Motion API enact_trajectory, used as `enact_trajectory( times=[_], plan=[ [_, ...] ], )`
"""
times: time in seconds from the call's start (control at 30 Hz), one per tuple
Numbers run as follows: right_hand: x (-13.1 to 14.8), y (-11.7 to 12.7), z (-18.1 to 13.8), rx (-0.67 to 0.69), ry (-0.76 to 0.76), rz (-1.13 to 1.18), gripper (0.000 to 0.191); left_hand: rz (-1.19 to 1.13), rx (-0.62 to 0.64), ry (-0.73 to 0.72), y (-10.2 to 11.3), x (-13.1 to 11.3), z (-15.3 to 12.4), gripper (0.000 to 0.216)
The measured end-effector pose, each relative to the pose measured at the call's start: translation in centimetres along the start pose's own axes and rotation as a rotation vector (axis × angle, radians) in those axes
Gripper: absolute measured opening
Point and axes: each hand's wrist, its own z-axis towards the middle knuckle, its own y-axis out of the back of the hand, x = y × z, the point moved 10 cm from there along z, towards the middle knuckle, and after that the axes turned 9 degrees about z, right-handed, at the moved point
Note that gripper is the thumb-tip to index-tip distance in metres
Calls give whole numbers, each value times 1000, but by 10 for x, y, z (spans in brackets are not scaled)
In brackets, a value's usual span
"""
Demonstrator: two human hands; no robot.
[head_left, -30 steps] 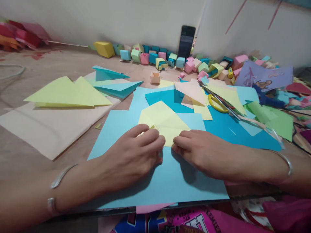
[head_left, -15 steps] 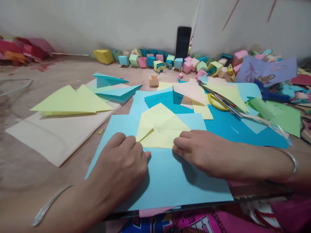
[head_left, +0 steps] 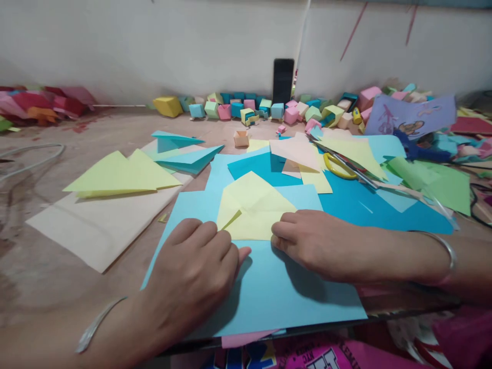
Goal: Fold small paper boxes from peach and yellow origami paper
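A pale yellow sheet of paper (head_left: 253,205), folded to a peak at its far edge, lies on a light blue sheet (head_left: 284,297). Its bottom edge is a straight fold, and a small flap stands up near its left side. My left hand (head_left: 200,277) is closed with curled fingers at the paper's lower left corner, its thumb sticking out to the right over the blue sheet. At the lower right corner, my right hand (head_left: 303,238) pinches the yellow paper's edge. The fingertips of both hands are partly hidden.
Left of the work lie a folded yellow-green paper (head_left: 119,177), a white sheet (head_left: 100,230) and blue folded paper (head_left: 192,159). Scissors with yellow handles (head_left: 340,166) rest among papers on the right. Small paper boxes (head_left: 211,109) line the wall beside a phone (head_left: 283,81).
The camera view has tilted up slightly. My left thumb has moved out to the right, away from the curled fingers. My right hand stays at the paper's right corner.
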Motion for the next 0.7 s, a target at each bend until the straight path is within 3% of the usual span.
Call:
enact_trajectory(
  times=[0.1,0.2,0.23,0.33,0.4,0.47,0.53,0.7],
  plan=[
    [-4,2,0,-48,-31,23,17,-168,22,-50,-8,-10,3,21],
    [-6,8,1,-118,148,58,16,-300,155,-83,-29,-19,2,28],
    [-15,18,1,-211,175,91,21,-312,192,-82,-35,-20,1,32],
    [-68,52,-3,-571,65,98,30,-302,266,-31,-46,-14,1,30],
    [-101,60,-3,-655,-49,60,40,-290,319,21,-51,-7,1,21],
    [-113,60,0,-635,-65,-21,46,-277,364,55,-55,-2,2,17],
    [-104,59,2,-603,12,-150,45,-266,375,62,-56,-1,3,17],
    [-41,36,-1,-451,386,-623,34,-353,379,61,-61,-3,2,17]
  ],
)
